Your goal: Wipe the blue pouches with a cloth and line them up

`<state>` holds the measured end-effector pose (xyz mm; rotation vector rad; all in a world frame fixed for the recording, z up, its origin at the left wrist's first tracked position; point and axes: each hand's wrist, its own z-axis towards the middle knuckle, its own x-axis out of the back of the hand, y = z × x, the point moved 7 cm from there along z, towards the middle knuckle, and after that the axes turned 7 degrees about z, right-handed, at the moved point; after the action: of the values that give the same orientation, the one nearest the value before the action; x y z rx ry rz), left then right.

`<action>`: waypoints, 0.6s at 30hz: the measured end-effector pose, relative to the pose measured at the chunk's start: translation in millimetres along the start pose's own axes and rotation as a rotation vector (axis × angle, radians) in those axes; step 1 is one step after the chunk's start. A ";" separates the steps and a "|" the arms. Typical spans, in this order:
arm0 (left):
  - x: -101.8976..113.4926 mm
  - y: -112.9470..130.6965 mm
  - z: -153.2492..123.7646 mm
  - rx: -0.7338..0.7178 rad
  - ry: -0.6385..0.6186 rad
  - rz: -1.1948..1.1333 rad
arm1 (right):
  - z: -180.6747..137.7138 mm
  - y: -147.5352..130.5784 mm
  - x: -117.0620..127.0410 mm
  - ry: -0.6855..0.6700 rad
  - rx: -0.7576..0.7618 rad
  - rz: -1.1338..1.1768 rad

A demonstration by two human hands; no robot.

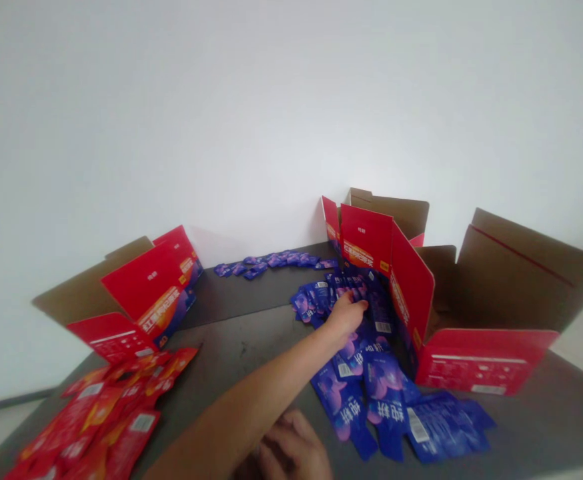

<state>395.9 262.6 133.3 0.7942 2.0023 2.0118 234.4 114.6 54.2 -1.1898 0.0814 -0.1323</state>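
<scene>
My left hand [347,316] reaches across to a heap of blue-purple pouches [385,393] on the right half of the table. Its fingers and thumb are closed on a blue pouch [342,291] among the upper ones, though the fingertips are partly hidden. Below the left forearm, close to the bottom edge, my right hand [299,448] has its fingers bent inward. The forearm covers part of it, and whatever it may hold cannot be made out. Right beside the blue heap stands an open red carton [481,360] with its brown flaps spread.
Red pouches [106,413] are piled at the front left, before another open red carton [146,287]. A third open carton [366,233] stands at the back right. Along the wall [251,133] lies a row of small blue pouches [271,260] on the dark table [221,353].
</scene>
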 end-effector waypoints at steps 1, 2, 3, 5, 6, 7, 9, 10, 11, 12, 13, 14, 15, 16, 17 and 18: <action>5.7 -1.2 0.6 -0.020 0.022 0.036 | 0.1 -1.3 -0.3 -0.029 -0.004 -0.008; 12.4 -2.2 1.1 -0.041 0.043 0.073 | -0.1 -3.2 0.1 -0.042 -0.012 -0.017; 19.9 -3.1 1.2 -0.064 0.061 0.109 | -0.4 -5.8 1.3 -0.041 -0.023 -0.023; 37.1 -4.1 -0.5 -0.112 0.088 0.178 | -1.5 -12.1 4.6 -0.012 -0.059 -0.021; 46.6 -4.3 -2.7 -0.136 0.096 0.211 | -2.2 -15.5 6.5 0.010 -0.083 -0.011; 56.5 -4.5 -6.0 -0.159 0.102 0.244 | -2.7 -19.0 7.4 0.018 -0.106 0.003; 77.2 -4.7 -16.1 -0.204 0.112 0.306 | -3.3 -25.6 8.1 0.012 -0.145 0.026; 87.7 -4.9 -23.0 -0.224 0.118 0.336 | -3.2 -28.3 8.6 0.008 -0.161 0.031; 98.0 -5.2 -30.9 -0.245 0.125 0.364 | -2.8 -30.4 9.0 0.001 -0.173 0.031; 108.3 -5.7 -39.8 -0.264 0.134 0.388 | -2.2 -32.0 9.4 -0.008 -0.181 0.028; 118.2 -6.2 -49.5 -0.287 0.144 0.413 | -1.5 -33.4 9.8 -0.019 -0.185 0.026; 127.4 -6.4 -59.8 -0.319 0.153 0.445 | -0.7 -34.7 10.3 -0.031 -0.185 0.021; 135.8 -6.1 -70.8 -0.364 0.161 0.494 | 0.2 -36.2 10.7 -0.045 -0.180 0.014; 143.4 -5.4 -81.9 -0.418 0.169 0.559 | 1.1 -38.0 11.2 -0.060 -0.171 0.002; 150.9 -5.7 -92.4 -0.463 0.175 0.620 | 1.8 -40.3 11.3 -0.082 -0.161 -0.010; 158.8 -6.9 -101.9 -0.494 0.185 0.673 | 2.4 -42.9 11.1 -0.107 -0.151 -0.019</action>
<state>210.9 253.2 169.6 1.3053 1.2830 2.8682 243.1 99.5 95.0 -1.3461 -0.0144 -0.0797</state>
